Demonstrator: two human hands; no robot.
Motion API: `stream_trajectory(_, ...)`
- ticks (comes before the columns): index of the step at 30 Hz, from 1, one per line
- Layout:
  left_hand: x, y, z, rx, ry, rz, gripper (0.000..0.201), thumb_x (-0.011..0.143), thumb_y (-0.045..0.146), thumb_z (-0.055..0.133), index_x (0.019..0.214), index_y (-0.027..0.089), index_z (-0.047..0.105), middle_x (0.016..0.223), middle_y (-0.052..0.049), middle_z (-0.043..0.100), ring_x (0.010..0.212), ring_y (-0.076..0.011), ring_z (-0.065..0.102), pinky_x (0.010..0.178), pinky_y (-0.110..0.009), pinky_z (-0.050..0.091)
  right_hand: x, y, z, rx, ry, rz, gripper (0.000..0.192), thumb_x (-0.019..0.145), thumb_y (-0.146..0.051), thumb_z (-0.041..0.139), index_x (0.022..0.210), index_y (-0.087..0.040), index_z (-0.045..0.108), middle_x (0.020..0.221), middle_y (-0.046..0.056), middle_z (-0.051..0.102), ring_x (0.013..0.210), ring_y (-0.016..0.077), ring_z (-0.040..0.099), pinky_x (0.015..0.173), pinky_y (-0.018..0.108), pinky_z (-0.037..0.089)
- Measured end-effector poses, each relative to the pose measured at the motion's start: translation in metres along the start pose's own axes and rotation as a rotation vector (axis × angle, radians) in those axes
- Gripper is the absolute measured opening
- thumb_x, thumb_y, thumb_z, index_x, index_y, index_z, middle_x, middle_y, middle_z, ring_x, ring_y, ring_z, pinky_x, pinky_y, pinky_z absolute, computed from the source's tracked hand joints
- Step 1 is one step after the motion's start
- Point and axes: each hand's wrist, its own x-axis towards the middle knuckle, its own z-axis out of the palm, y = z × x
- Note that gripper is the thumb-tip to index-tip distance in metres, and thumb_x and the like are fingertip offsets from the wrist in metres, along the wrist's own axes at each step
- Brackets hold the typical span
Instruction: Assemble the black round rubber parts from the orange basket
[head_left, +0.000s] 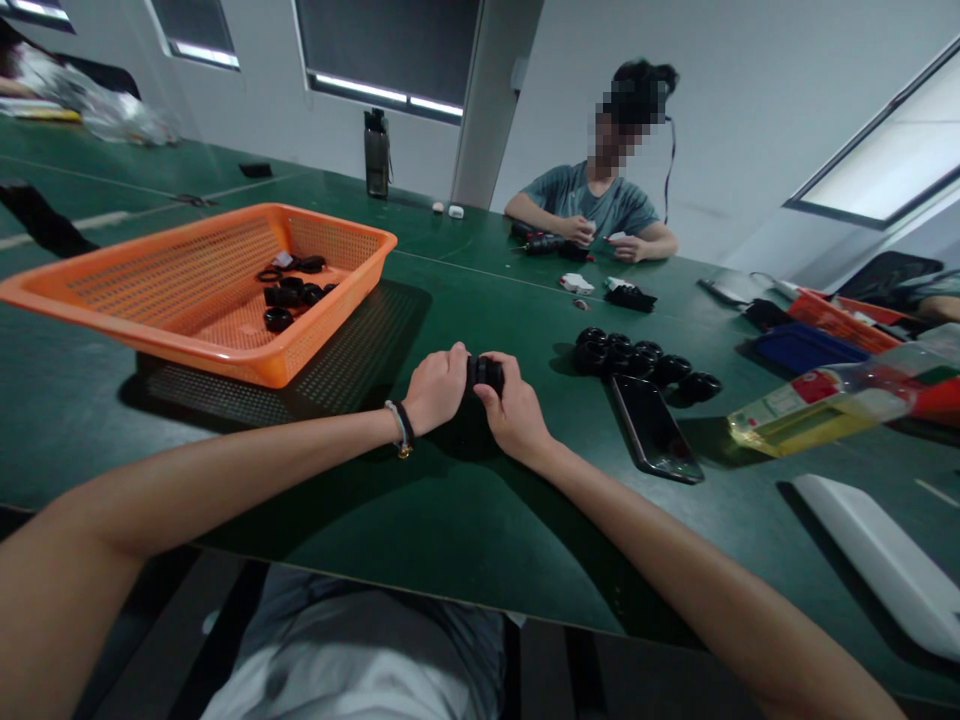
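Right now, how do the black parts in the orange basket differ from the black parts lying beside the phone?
The parts in the orange basket lie inside the basket, loosely scattered; the parts beside the phone sit on the bare green table, packed in a tight cluster. The basket group lies left of both hands, the other group to their right. Both are small, black and round.

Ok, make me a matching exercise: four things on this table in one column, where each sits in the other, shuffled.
Things:
1. small black part
2. orange basket
3. phone
4. dark water bottle

Places:
A. standing at the far edge of the green table
B. lying flat beside the pile of black rings
C. held between the left hand and right hand
D. left of the hands, with black rings inside

Pairs: 1-C, 2-D, 3-B, 4-A
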Motion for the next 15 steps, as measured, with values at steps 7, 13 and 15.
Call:
stream_trajectory(7, -0.005, 0.002, -0.004, 0.176, 0.047, 0.125, 0.052, 0.09, 0.025, 0.012, 0.074, 0.014, 0.06, 0.063, -0.006, 0.059, 0.059, -0.0164, 0.054, 0.058, -0.026, 0.035, -0.004, -0.012, 0.002, 0.103, 0.014, 0.188, 0.051, 0.083, -0.064, 0.028, 0.101, -0.019, 0.043, 0.077, 0.007, 0.061, 0.061, 0.0196, 0.059, 0.053, 0.03, 0.044)
stream_trajectory(13, -0.004, -0.001, -0.005, 0.34, 0.08, 0.246, 0.052, 0.091, 0.024, 0.012, 0.084, 0.013, 0.062, 0.066, -0.007, 0.063, 0.061, -0.0174, 0.058, 0.056, -0.026, 0.033, -0.005, -0.021, 0.001, 0.209, 0.015, 0.303, 0.048, 0.083, -0.063, 0.032, 0.099, -0.019, 0.044, 0.078, 0.006, 0.061, 0.065, 0.0202, 0.059, 0.057, 0.031, 0.044)
stream_trajectory(15, -0.003, -0.003, -0.005, 0.374, 0.085, 0.283, 0.052, 0.091, 0.025, 0.012, 0.085, 0.012, 0.062, 0.065, -0.007, 0.063, 0.06, -0.0173, 0.058, 0.054, -0.026, 0.032, -0.005, -0.022, 0.001, 0.237, 0.021, 0.351, 0.046, 0.083, -0.061, 0.034, 0.1, -0.019, 0.044, 0.078, 0.006, 0.061, 0.067, 0.02, 0.059, 0.059, 0.032, 0.044)
